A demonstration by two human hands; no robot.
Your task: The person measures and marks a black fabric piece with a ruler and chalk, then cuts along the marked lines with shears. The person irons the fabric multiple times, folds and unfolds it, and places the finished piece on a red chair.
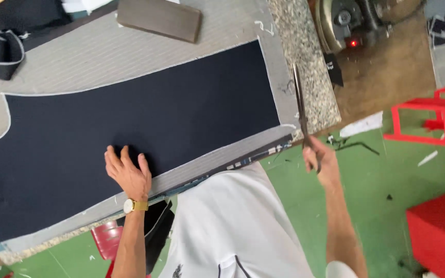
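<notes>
Pressing flat with fingers spread, the left hand (126,172) rests on the dark navy fabric panel (130,134), near its lower edge; a gold wristwatch (135,206) sits on that wrist. The right hand (321,160) is closed around the handles of long scissors (300,100), whose blades point away over the panel's right end, above the grey underlay (104,59). Both cloths lie on a speckled stone table (310,77). Beyond it, red stools (439,121) stand on green floor (377,180).
</notes>
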